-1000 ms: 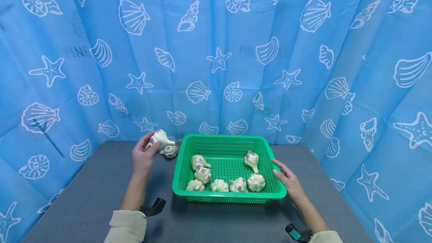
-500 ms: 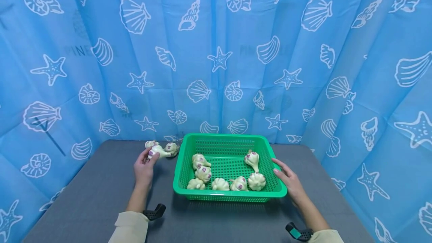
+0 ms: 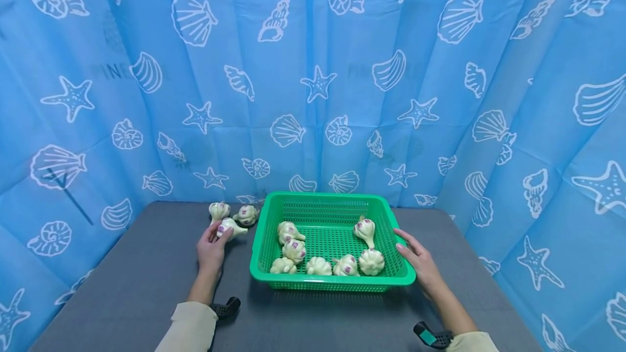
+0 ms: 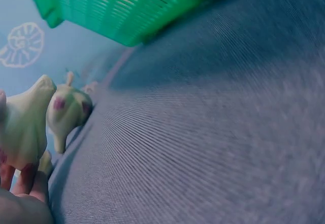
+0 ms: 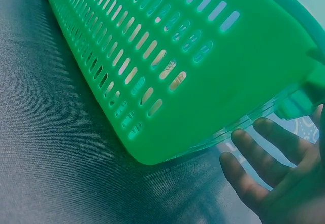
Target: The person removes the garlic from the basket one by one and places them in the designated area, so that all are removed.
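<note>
- Left hand point(image 3: 211, 249) pinched a garlic point(image 3: 229, 227), lowered within the last second to just before two more bulbs point(image 3: 246, 215) on the counter point(image 3: 293, 325).
- Right hand point(image 3: 419, 261) touched the basket point(image 3: 332, 280), fingers extended.
- Judged: held garlic lay outside it, near counter level.

On my head feed I see a cream left sleeve point(image 3: 189, 327) at seven o'clock, its cuff wider than the wrist, and a matching right sleeve point(image 3: 473, 343) at five. Each wrist wears an angled black bracket point(image 3: 226, 308) dotted with small holes; the right wrist's bracket point(image 3: 442, 339) bears a teal patch point(image 3: 427, 337).
</note>
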The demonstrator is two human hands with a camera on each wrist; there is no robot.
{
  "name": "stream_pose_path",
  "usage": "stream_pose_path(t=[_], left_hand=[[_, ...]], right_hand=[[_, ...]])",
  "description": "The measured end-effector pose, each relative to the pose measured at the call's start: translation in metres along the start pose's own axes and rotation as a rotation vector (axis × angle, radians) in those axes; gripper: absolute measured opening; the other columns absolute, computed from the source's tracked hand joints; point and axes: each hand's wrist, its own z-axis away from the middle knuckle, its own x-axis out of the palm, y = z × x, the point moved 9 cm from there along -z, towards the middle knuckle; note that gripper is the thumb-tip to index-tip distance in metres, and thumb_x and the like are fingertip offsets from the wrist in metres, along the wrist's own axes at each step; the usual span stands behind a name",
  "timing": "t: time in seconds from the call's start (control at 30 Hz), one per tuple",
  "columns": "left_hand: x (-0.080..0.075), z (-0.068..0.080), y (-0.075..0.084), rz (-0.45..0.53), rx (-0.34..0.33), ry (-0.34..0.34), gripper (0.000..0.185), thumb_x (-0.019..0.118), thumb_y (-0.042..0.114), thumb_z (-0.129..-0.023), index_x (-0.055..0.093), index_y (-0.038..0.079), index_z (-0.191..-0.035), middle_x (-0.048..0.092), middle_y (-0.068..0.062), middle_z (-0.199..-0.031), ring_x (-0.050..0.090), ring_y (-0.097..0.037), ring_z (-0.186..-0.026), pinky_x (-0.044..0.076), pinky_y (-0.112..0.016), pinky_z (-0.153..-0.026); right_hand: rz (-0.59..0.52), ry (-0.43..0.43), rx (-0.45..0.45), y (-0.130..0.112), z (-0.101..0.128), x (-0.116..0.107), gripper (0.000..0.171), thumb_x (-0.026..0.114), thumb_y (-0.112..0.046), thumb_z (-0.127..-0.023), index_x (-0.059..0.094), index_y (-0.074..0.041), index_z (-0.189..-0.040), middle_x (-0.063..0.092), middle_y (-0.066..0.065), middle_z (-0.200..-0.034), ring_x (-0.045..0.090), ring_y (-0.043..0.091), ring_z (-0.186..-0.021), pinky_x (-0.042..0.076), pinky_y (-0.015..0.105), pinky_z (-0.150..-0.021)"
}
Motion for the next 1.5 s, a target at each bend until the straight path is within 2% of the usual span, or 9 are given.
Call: stream_pose_path(t=[0.27, 0.6, 0.73, 0.97, 1.3, 1.5], left_hand=[[-0.001, -0.001, -0.001, -0.108, 0.015, 0.006, 0.050, 0.076, 0.014, -0.086, 0.057, -0.001, -0.130, 0.053, -0.019, -0.132, 0.049, -0.023, -0.116, 0.041, -0.007, -0.076], [0.005, 0.002, -0.003, -0.139, 0.008, -0.006, 0.047, 0.074, 0.007, -0.086, 0.057, -0.003, -0.128, 0.055, -0.023, -0.127, 0.051, -0.026, -0.114, 0.041, -0.007, -0.074], [0.006, 0.001, -0.005, -0.190, -0.007, -0.011, 0.047, 0.074, 0.007, -0.086, 0.057, -0.002, -0.129, 0.055, -0.023, -0.127, 0.051, -0.028, -0.116, 0.043, -0.013, -0.077], [0.008, 0.001, -0.002, -0.270, 0.006, -0.006, 0.047, 0.074, 0.008, -0.086, 0.057, -0.001, -0.129, 0.055, -0.023, -0.122, 0.051, -0.031, -0.112, 0.044, -0.038, -0.089], [0.013, 0.004, 0.002, -0.318, 0.024, -0.049, 0.050, 0.073, 0.005, -0.086, 0.055, 0.001, -0.132, 0.054, -0.022, -0.125, 0.050, -0.031, -0.113, 0.043, -0.044, -0.091], [0.013, 0.003, 0.004, -0.306, 0.054, -0.064, 0.053, 0.075, 0.000, -0.082, 0.056, 0.001, -0.132, 0.055, -0.022, -0.123, 0.051, -0.030, -0.111, 0.042, -0.036, -0.087]], right_hand=[[-0.006, 0.006, 0.006, 0.001, 0.000, 0.002, 0.055, 0.049, -0.031, -0.103, 0.033, -0.009, -0.151, 0.035, 0.024, -0.148, 0.062, 0.018, -0.105, 0.054, 0.029, -0.079], [-0.039, 0.007, 0.015, -0.002, 0.001, 0.001, 0.054, 0.048, -0.027, -0.104, 0.031, -0.008, -0.152, 0.038, 0.029, -0.144, 0.066, 0.022, -0.098, 0.056, 0.035, -0.077], [-0.050, 0.008, 0.024, -0.001, 0.001, 0.000, 0.054, 0.047, -0.027, -0.104, 0.030, -0.008, -0.152, 0.037, 0.029, -0.145, 0.066, 0.022, -0.099, 0.056, 0.035, -0.077], [-0.047, 0.011, 0.032, 0.000, 0.001, 0.001, 0.054, 0.047, -0.027, -0.104, 0.031, -0.009, -0.152, 0.038, 0.029, -0.144, 0.067, 0.023, -0.098, 0.056, 0.033, -0.077], [-0.044, 0.012, 0.026, 0.000, 0.001, 0.001, 0.055, 0.048, -0.029, -0.104, 0.032, -0.009, -0.152, 0.037, 0.027, -0.146, 0.066, 0.017, -0.098, 0.055, 0.030, -0.076], [-0.058, 0.013, 0.020, -0.001, 0.001, 0.001, 0.055, 0.049, -0.028, -0.104, 0.032, -0.008, -0.151, 0.037, 0.026, -0.146, 0.065, 0.013, -0.097, 0.055, 0.028, -0.076]])
